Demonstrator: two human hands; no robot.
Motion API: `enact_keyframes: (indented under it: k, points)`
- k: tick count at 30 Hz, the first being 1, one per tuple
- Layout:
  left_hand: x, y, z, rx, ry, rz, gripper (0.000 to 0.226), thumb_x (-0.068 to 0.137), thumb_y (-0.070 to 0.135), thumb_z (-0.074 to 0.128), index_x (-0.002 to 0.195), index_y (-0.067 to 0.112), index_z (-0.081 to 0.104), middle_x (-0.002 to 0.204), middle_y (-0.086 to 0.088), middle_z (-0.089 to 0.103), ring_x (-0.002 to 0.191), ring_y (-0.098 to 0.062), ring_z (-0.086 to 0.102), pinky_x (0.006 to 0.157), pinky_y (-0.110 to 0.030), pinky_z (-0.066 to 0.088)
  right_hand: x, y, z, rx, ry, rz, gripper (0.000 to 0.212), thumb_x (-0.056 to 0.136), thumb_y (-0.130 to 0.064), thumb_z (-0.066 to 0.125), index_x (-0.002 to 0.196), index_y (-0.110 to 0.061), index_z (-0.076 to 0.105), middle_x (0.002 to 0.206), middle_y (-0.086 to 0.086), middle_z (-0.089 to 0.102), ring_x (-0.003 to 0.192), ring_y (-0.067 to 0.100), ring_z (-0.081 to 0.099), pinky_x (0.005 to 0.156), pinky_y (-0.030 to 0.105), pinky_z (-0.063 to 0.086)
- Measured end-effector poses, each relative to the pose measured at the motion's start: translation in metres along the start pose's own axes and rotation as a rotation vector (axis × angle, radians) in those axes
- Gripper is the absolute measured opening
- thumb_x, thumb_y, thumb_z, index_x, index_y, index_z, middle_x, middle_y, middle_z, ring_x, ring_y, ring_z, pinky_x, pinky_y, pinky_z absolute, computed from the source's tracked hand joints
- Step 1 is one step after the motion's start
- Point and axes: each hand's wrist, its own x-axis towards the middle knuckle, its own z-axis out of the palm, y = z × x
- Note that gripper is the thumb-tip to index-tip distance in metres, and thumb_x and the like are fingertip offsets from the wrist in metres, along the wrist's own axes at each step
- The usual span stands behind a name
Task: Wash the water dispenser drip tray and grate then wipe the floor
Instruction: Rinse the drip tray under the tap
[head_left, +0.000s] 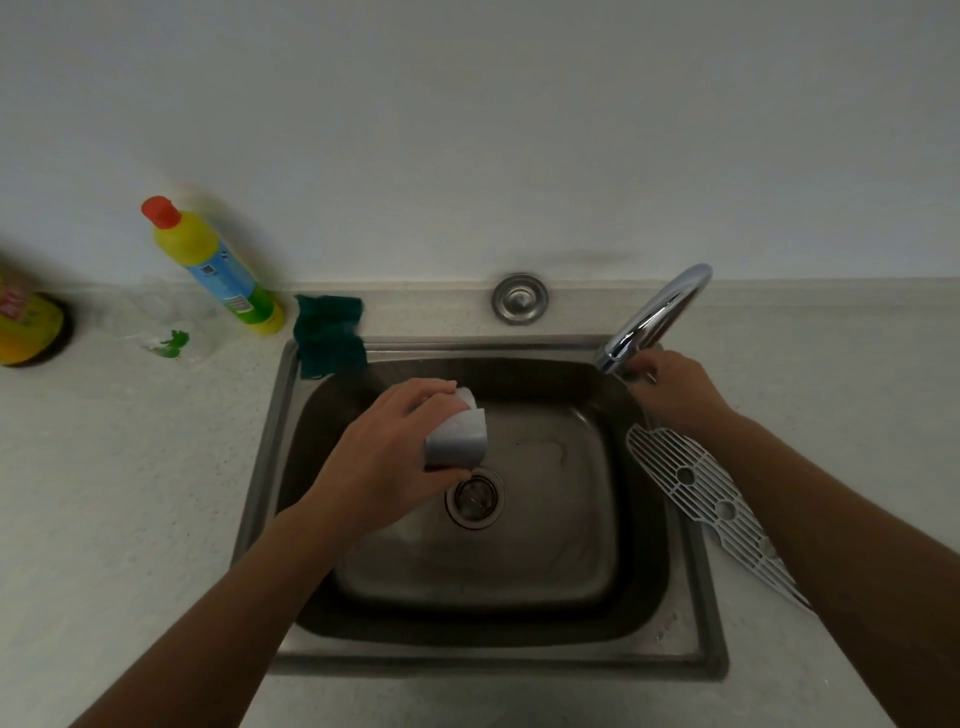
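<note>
Our left hand (395, 452) holds a folded white wad (457, 436) over the sink (260, 493), thumb below and fingers curled over the top; we cannot tell whether it is paper or cloth. Our right hand (675, 389) is closed on the base of the faucet (660, 312), where the lever seems to be. We see no water running. The grate (711, 493) lies on the sink's right rim, partly under our right forearm; the drip tray is not in view.

We see 2 risks. If the tap opens hard, the stream could splash off the steel basin, and a paper wad could break up and clog the drain (474, 498) just beneath it. Our right forearm could also nudge the grate, sliding it into the basin or off the counter.
</note>
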Motion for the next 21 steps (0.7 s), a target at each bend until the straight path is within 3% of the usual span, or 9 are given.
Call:
enact_keyframes:
  k: [2, 4, 6, 11, 14, 16, 21]
  points:
    - [-0.002, -0.002, 0.0, 0.03, -0.006, -0.004, 0.079, 0.068, 0.055, 0.083, 0.135, 0.027, 0.052, 0.143, 0.0, 0.055, 0.129, -0.018, 0.049, 0.104, -0.038, 0.044, -0.004, 0.004, -0.001, -0.14, -0.197, -0.051, 0.021, 0.093, -0.019, 0.069, 0.113, -0.014, 0.07, 0.109, 0.008, 0.068, 0.105, 0.028, 0.066, 0.086, 0.034, 0.048]
    - [-0.004, -0.007, 0.001, 0.143, -0.031, -0.037, 0.086, 0.063, 0.058, 0.087, 0.134, 0.02, 0.056, 0.13, -0.007, 0.066, 0.117, -0.025, 0.056, 0.098, -0.045, 0.047, -0.009, 0.009, 0.0, -0.307, -0.395, -0.058, 0.031, 0.092, -0.023, 0.07, 0.123, -0.02, 0.066, 0.12, 0.006, 0.067, 0.112, 0.025, 0.064, 0.094, 0.037, 0.051]
    - [-0.008, -0.012, 0.002, 0.231, -0.007, -0.11, 0.089, 0.058, 0.062, 0.088, 0.13, 0.017, 0.059, 0.117, -0.008, 0.07, 0.103, -0.026, 0.06, 0.09, -0.044, 0.046, -0.013, 0.015, 0.005, -0.399, -0.448, -0.049, 0.045, 0.09, -0.026, 0.072, 0.134, -0.025, 0.061, 0.129, 0.005, 0.063, 0.117, 0.024, 0.061, 0.098, 0.038, 0.052]
    - [-0.027, -0.014, 0.005, 0.183, 0.06, -0.241, 0.08, 0.056, 0.067, 0.086, 0.116, 0.024, 0.054, 0.105, -0.002, 0.068, 0.091, -0.019, 0.06, 0.082, -0.038, 0.049, -0.023, 0.029, 0.024, -0.436, -0.386, -0.059, 0.049, 0.09, -0.033, 0.072, 0.136, -0.034, 0.056, 0.128, 0.001, 0.064, 0.116, 0.023, 0.062, 0.094, 0.038, 0.052]
    - [-0.04, -0.014, 0.002, 0.123, 0.08, -0.333, 0.077, 0.057, 0.064, 0.088, 0.114, 0.026, 0.054, 0.102, 0.002, 0.067, 0.088, -0.013, 0.057, 0.078, -0.032, 0.049, -0.023, 0.032, 0.028, -0.435, -0.362, -0.068, 0.028, 0.089, -0.031, 0.073, 0.115, -0.034, 0.063, 0.115, -0.003, 0.064, 0.113, 0.022, 0.063, 0.092, 0.039, 0.053]
    - [-0.05, -0.015, -0.002, 0.068, 0.089, -0.411, 0.071, 0.057, 0.061, 0.09, 0.109, 0.029, 0.053, 0.099, 0.006, 0.066, 0.084, -0.008, 0.056, 0.074, -0.028, 0.047, -0.022, 0.026, 0.025, -0.332, -0.325, -0.042, 0.013, 0.091, -0.025, 0.07, 0.101, -0.03, 0.063, 0.106, -0.002, 0.066, 0.106, 0.023, 0.065, 0.089, 0.039, 0.054]
    - [-0.083, -0.019, -0.013, -0.072, 0.226, -0.635, 0.065, 0.056, 0.059, 0.091, 0.102, 0.037, 0.051, 0.083, 0.018, 0.057, 0.07, 0.004, 0.054, 0.064, -0.017, 0.041, -0.033, -0.009, 0.0, -0.025, -0.138, -0.099, 0.011, 0.092, -0.028, 0.072, 0.095, -0.03, 0.062, 0.091, -0.01, 0.062, 0.087, 0.012, 0.062, 0.067, 0.024, 0.041]
